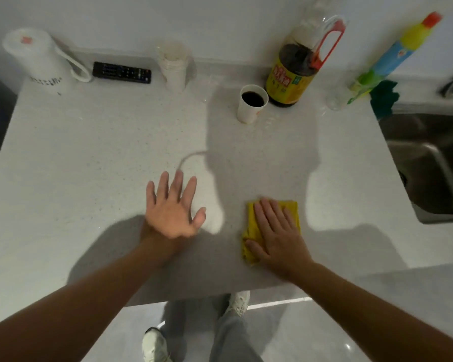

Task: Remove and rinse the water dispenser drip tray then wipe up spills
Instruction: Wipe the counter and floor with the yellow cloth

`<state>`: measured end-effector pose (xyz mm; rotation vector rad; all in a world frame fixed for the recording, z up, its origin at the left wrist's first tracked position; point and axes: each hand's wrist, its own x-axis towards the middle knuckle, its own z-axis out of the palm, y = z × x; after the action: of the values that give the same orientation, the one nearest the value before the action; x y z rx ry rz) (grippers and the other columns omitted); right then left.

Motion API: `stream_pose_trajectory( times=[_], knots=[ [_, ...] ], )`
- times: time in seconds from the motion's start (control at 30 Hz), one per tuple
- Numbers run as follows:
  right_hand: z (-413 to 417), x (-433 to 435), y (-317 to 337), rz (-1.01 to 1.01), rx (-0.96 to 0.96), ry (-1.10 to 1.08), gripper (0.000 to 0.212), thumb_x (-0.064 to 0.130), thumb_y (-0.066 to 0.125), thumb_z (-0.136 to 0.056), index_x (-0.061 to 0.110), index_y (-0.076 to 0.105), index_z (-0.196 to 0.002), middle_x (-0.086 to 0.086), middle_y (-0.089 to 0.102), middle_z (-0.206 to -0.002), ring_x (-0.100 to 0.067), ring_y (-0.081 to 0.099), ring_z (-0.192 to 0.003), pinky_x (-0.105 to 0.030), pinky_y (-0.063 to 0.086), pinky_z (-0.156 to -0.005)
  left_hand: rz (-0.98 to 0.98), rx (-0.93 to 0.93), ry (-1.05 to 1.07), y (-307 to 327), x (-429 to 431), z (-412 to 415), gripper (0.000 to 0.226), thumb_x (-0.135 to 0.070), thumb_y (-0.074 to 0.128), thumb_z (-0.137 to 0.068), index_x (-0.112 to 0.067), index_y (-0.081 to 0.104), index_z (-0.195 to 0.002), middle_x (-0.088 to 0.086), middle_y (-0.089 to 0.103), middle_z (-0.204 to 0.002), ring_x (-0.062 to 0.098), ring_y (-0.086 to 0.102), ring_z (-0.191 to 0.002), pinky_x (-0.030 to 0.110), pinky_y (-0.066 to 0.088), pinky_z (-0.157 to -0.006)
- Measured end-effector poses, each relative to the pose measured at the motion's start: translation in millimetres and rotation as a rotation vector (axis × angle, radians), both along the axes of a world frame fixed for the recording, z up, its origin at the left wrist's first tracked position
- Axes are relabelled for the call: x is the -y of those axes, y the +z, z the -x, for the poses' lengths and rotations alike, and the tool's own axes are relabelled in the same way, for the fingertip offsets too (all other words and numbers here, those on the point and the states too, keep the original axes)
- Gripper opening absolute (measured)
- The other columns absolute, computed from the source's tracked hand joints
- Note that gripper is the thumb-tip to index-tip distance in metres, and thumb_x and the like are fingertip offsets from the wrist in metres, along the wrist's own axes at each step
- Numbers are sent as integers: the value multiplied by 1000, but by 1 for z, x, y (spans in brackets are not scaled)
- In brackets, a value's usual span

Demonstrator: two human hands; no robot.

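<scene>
Right hand lies flat, fingers together, pressing the yellow cloth onto the pale counter at about 5 o'clock from centre; left hand is spread wide and empty at 7 o'clock, apparently just over the surface. Cloth looks soft, light and limp, best driven by palm pressure or pinched at a folded edge. No drip tray in view; the sink sits at 3 o'clock.

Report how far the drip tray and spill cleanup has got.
Done: cannot confirm; no drip tray shows, either on the counter or in the sink. In hand: wiping, with the right hand pressed flat on the yellow cloth and the left hand open, holding nothing. Left: the counter around the paper cup.
</scene>
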<state>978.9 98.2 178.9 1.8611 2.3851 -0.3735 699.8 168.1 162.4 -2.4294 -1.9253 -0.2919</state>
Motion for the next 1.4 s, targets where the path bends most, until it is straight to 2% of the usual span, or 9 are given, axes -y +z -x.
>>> stream_pose_trajectory(
  times=[0.17,0.27,0.33,0.43,0.6,0.77,1.0,1.2,1.4],
  knots=[
    [18,57,-1,56,-41,-395,89,76,22,-98,24,-7,-165,-1,-4,-173,-25,-7,-160,-46,0,-128,191,-20,-18,-4,2,5,81,-63,40,-92,-18,40,-160,20,35,-167,50,28,-153,64,14,-123],
    [-9,15,7,17,25,-495,93,71,29,-96,9,14,-164,-15,13,-172,-37,13,-158,-54,15,-125,248,-43,-7,2,1,5,82,-65,35,-93,-20,35,-162,18,31,-170,48,23,-156,64,11,-125],
    [-29,-22,10,-24,45,-491,95,69,26,-93,3,27,-160,-22,26,-168,-44,25,-153,-56,22,-120,188,-44,7,5,1,1,81,-64,33,-92,-19,43,-159,19,39,-165,48,32,-153,64,20,-124],
    [-43,-87,7,20,62,-418,97,73,17,-91,9,15,-164,-17,17,-172,-39,15,-157,-54,14,-125,6,-65,6,4,0,-2,72,-58,47,-86,-15,67,-140,20,62,-145,49,58,-133,63,45,-110],
    [6,-155,-3,44,34,-174,90,72,13,-96,17,-3,-165,-8,-3,-174,-31,-3,-160,-52,1,-128,137,-14,28,-12,3,4,78,-61,47,-91,-23,41,-158,13,36,-168,43,26,-156,64,16,-125],
    [45,-45,-1,-68,-109,100,85,63,45,-94,10,33,-160,-16,31,-168,-37,26,-155,-59,25,-121,100,17,13,-14,1,6,75,-58,50,-91,-25,39,-158,14,37,-167,43,27,-154,62,17,-125],
    [-70,66,3,62,12,-249,93,81,19,-95,24,-2,-165,-4,4,-174,-28,-1,-159,-56,15,-127,163,16,-3,-11,2,8,74,-59,43,-95,-24,34,-160,15,32,-169,44,22,-155,64,14,-126],
    [-94,-26,-4,7,20,-543,99,80,15,-92,15,4,-165,-11,7,-174,-34,7,-159,-55,11,-127,149,13,-1,-9,4,6,74,-57,43,-98,-22,29,-162,16,28,-170,42,17,-158,64,12,-127],
    [-33,-142,-9,-2,-10,-333,92,77,7,-94,19,-4,-165,-7,-2,-175,-31,-2,-160,-52,2,-128,195,-12,29,-8,3,6,73,-62,35,-99,-29,21,-163,10,21,-173,35,10,-160,59,8,-129]
  ],
)
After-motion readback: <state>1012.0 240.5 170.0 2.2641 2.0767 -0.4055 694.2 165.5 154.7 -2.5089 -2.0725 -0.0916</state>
